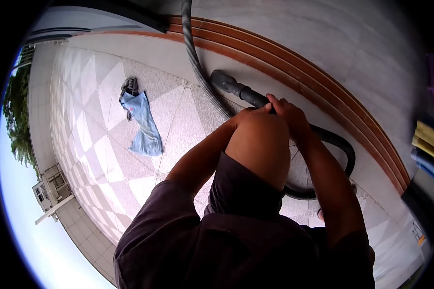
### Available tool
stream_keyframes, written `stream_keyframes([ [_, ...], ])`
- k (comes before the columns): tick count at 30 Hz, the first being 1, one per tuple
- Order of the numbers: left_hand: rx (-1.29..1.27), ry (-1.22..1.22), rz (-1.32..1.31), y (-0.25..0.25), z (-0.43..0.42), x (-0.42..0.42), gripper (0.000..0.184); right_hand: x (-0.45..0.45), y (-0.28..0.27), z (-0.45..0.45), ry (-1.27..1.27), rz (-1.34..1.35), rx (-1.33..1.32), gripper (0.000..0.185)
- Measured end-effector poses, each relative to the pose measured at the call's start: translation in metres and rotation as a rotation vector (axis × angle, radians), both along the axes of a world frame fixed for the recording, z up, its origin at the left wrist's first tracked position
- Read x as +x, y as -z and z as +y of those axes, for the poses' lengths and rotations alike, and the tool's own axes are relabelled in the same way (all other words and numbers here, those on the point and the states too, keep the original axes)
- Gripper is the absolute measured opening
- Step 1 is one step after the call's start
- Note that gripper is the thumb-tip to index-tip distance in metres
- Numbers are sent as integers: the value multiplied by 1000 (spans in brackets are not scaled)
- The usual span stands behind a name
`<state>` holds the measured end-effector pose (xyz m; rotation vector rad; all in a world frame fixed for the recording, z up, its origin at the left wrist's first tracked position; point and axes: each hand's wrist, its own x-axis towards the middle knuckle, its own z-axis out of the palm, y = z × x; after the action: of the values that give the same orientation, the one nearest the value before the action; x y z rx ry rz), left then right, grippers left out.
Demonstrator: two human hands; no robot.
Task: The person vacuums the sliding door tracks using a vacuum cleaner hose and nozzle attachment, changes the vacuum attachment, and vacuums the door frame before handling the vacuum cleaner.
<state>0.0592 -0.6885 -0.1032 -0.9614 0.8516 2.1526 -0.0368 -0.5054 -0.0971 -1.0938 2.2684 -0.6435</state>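
A black vacuum nozzle with a dark tube lies near the red-brown step edge. My right hand is closed round the near end of that tube, just beyond my bent knee. Beside it, at the left of the knee, my left hand is bent near the tube's end; its fingers are mostly hidden. A grey ribbed hose runs down from the top and passes behind my left hand. The black hose curves round to the right of my right arm.
Light blue cloth and a dark grey cloth lie on the patterned tile floor at the left. Red-brown step edges curve along the right. Folded yellow and blue items show at the far right.
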Motion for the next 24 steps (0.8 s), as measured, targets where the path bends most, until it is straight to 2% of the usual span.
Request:
stream_keyframes([
  [3,-423,222,214,1,-10,18,48,17,-1,-16,53,36,73,64],
  [5,-964,492,489,26,-22,42,45,22,15,-19,58,61,45,63],
  [7,-1268,728,600,36,-35,60,48,24,19,-25,73,48,43,62],
  [11,-1388,1134,505,41,-62,87,65,18,11,-51,117,-49,93,66],
  [13,-1497,1296,527,102,-94,120,69,17,-5,-54,110,-72,137,68],
  [14,-1569,1349,591,155,-111,143,68,17,-18,-45,103,-73,181,68],
  [15,-1432,1237,472,135,-113,139,65,18,-28,-27,94,-75,231,67],
  [18,-1341,1147,382,94,-128,139,60,37,-61,78,97,-4,175,65],
  [20,-1295,1073,243,44,-117,121,58,48,-94,148,132,13,349,69],
  [22,-1224,1011,157,50,-118,121,57,63,-122,215,199,99,521,71],
  [23,-1236,1033,196,42,-116,116,58,66,-137,242,220,147,572,71],
  [24,-1220,917,197,69,-125,126,57,70,-151,267,244,195,625,71],
])
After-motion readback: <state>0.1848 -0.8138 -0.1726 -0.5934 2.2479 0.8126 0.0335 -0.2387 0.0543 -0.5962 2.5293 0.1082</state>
